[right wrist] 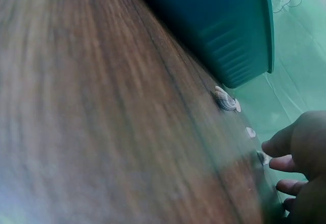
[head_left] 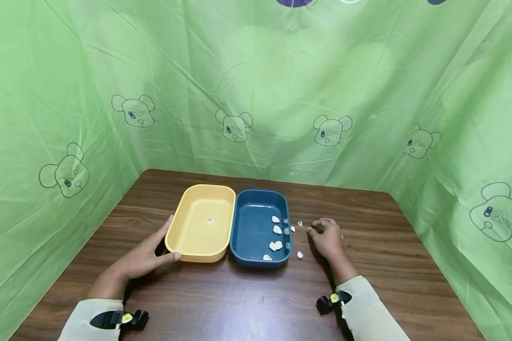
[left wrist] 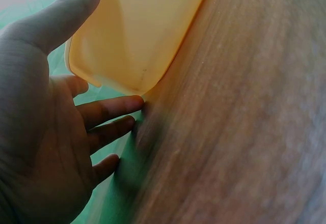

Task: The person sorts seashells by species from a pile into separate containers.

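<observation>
My left hand point(head_left: 144, 255) touches the near left corner of the yellow plastic box point(head_left: 200, 258), thumb by the front rim and straight fingers along the left wall. A small pale shell point(head_left: 209, 221) lies in that box. To its right stands a dark blue box point(head_left: 260, 261) with several white shells point(head_left: 277, 229) inside. My right hand point(head_left: 328, 240) is low over the table right of the blue box, thumb and fingers apart and loosely bent. Its fingertips are right at a small shell point(right wrist: 262, 158) in the right wrist view. Nearby on the table lies a ridged, striped shell point(right wrist: 224, 99).
More small shells point(head_left: 300, 223) lie on the brown wooden table point(head_left: 222, 303) between the blue box and my right hand. A green curtain point(head_left: 281, 156) with bear-face drawings hangs behind the table and along both sides.
</observation>
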Action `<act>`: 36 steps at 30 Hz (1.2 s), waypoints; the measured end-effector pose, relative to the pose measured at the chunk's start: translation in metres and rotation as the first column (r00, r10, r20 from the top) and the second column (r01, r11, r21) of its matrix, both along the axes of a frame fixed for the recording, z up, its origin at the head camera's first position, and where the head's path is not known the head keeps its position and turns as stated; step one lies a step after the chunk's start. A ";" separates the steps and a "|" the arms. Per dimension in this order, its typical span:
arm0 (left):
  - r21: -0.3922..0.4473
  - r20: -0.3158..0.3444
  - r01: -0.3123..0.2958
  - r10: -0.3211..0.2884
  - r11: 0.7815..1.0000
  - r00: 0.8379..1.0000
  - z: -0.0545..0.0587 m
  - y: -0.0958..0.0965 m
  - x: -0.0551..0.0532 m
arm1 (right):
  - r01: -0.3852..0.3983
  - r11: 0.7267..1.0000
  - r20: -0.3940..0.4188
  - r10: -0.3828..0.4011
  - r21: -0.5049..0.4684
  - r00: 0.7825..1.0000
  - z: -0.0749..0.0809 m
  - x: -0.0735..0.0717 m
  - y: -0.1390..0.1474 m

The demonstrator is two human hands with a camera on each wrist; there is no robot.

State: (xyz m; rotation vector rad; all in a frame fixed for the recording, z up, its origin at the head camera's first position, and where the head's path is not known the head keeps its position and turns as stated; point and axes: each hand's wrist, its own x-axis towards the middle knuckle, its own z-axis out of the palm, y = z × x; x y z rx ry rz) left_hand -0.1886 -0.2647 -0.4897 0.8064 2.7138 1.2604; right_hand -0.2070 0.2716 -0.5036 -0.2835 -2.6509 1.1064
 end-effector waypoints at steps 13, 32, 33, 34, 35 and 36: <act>0.014 0.004 0.009 -0.009 1.000 1.000 0.001 0.001 0.001 | -0.006 0.999 0.013 0.006 0.049 1.000 -0.002 -0.001 0.002; 0.006 0.010 0.000 0.000 1.000 1.000 0.000 0.000 0.002 | -0.008 0.996 0.036 0.005 0.088 0.999 -0.005 0.000 0.001; 0.005 0.010 -0.002 0.002 1.000 1.000 0.000 0.000 0.002 | -0.011 0.996 0.031 0.008 0.090 0.999 -0.005 -0.001 0.001; 0.005 0.011 -0.002 0.002 1.000 1.000 0.000 0.000 0.002 | -0.014 0.996 0.026 0.012 0.089 1.000 -0.005 0.000 0.001; 0.004 0.010 -0.003 0.003 1.000 1.000 0.000 0.000 0.002 | -0.019 0.996 0.025 0.017 0.085 1.000 -0.005 0.000 0.000; 0.003 0.009 -0.004 0.004 1.000 1.000 0.000 0.000 0.002 | -0.027 0.996 0.025 0.025 0.084 0.999 -0.005 0.000 0.000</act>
